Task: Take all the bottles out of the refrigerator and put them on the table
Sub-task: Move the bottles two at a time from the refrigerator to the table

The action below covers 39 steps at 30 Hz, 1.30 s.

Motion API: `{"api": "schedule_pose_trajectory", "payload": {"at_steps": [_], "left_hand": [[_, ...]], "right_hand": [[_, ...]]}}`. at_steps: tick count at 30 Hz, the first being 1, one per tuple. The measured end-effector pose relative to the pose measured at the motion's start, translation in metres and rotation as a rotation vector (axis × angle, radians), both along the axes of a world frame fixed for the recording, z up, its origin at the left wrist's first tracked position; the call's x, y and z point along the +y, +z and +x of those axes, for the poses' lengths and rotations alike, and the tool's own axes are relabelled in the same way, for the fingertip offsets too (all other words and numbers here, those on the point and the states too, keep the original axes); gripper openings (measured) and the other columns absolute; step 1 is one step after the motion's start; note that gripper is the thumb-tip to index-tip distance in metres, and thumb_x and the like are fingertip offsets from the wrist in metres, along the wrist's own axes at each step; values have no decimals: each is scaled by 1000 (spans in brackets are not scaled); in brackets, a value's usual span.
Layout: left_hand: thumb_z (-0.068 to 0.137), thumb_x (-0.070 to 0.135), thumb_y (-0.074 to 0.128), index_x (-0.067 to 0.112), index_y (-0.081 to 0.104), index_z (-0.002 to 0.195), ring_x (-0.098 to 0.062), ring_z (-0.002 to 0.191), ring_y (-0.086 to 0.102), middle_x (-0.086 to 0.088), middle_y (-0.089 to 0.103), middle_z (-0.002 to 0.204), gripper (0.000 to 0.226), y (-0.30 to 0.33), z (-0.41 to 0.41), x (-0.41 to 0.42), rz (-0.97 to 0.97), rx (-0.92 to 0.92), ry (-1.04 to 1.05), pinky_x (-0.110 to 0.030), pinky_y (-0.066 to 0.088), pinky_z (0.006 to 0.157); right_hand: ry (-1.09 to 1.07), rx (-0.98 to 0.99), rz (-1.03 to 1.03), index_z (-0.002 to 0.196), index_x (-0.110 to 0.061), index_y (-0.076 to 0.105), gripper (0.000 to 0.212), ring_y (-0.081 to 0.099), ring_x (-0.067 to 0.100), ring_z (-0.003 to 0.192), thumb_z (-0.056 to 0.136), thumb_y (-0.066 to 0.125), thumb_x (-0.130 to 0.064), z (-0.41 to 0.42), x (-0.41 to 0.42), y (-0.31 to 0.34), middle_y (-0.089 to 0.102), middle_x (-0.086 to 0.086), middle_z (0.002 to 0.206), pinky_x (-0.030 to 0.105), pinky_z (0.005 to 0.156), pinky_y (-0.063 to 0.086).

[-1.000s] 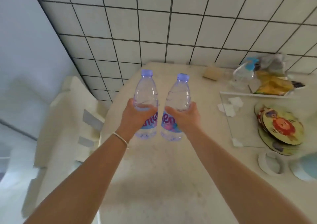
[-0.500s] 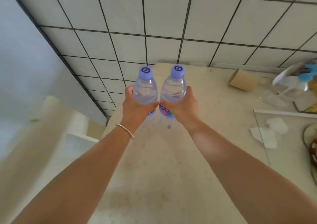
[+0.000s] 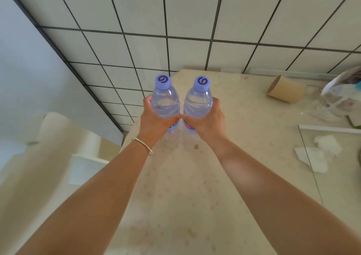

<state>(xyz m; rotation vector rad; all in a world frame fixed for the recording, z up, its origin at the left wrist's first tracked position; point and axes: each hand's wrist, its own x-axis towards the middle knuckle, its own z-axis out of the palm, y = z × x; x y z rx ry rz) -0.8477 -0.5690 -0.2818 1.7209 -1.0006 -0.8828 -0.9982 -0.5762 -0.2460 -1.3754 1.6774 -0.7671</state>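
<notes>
Two bottles are in play here, both over the pale counter [image 3: 195, 186], which stretches out beneath and beyond the hands and meets the tiled wall just past them. Its left edge runs close beside the left hand [image 3: 156, 121], so a bottle set down a little too far that way could, I judge, tip off toward the blurred pale furniture below. To the right of the right hand [image 3: 207, 122] lies a glass sheet [image 3: 332, 176] with scraps of paper on it, and beyond that hand a paper cup [image 3: 286, 91] lies on its side near a clear jug; none of these is close enough to be struck unless the right arm swings wide. The left hand wraps around the left bottle [image 3: 166, 102] and the right hand around the right bottle [image 3: 198, 103], each gripped at the waist with the lilac cap upward. The bottles stand nearly touching and the thumbs meet between them, so letting go unevenly could knock one against the other. Whether their bases rest on the counter yet is hidden by the hands; releasing early would let them drop and topple.
</notes>
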Motion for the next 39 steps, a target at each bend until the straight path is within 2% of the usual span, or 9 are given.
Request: {"api": "schedule_pose_trajectory", "payload": {"at_steps": [2,5,7,9,16,24,29,35,39], "left_hand": [[54,22,92,17,44,116,-13,95,62,3,60,103,79,7,-2,6,-8,-10,-40,-30,52,83],[56,16,88,29,44,116,-10,96,57,4,56,109,76,20,-4,26,-16,-12,-16,-24,48,85],[64,15,87,16,33,137,-16,109,52,-9,50,128,91,28,-5,47,46,-39,54,-28,44,95],[70,17,83,9,27,143,-17,107,49,-14,48,132,93,39,-9,72,100,-49,91,-27,41,91],[72,29,81,12,39,138,-14,103,48,-10,52,131,80,97,-36,175,53,-95,141,-25,40,88],[75,39,77,16,38,140,-16,120,49,-4,48,139,79,152,-82,371,-57,-214,325,-23,37,94],[75,40,77,20,43,137,-18,120,51,-3,49,138,73,140,-108,496,21,-176,481,-26,41,96],[73,42,78,19,46,135,-16,116,51,-4,48,138,74,129,-116,654,75,-143,723,-30,45,95],[75,42,75,19,45,135,-20,121,50,-6,47,139,71,135,-94,740,78,-161,864,-34,48,97]], "right_hand": [[21,-5,34,131,-20,37,89,56,17,108,58,85,-38,-4,5,4,54,-4,124,29,79,48],[44,33,106,143,-14,27,90,48,19,124,72,79,-30,-15,24,10,42,1,140,13,76,45],[44,88,142,143,-11,28,84,42,22,130,77,74,-36,-22,41,15,39,7,143,22,95,38],[53,108,182,141,-11,32,80,41,26,132,78,69,-46,-28,62,25,41,10,142,32,106,33],[195,74,55,144,-18,28,85,38,25,133,77,66,-54,-51,148,84,40,6,142,38,109,33],[459,59,-127,145,-20,26,85,38,23,133,78,63,-56,-79,300,124,39,3,145,39,110,31],[647,26,-171,144,-21,28,72,39,22,133,86,53,-54,-88,406,122,39,3,145,38,108,33],[944,10,-179,145,-21,26,71,38,21,135,88,51,-54,-69,546,119,35,2,149,37,111,33],[1078,17,-174,141,-19,32,63,47,22,127,89,51,-49,-35,621,117,42,5,144,34,102,38]]}}
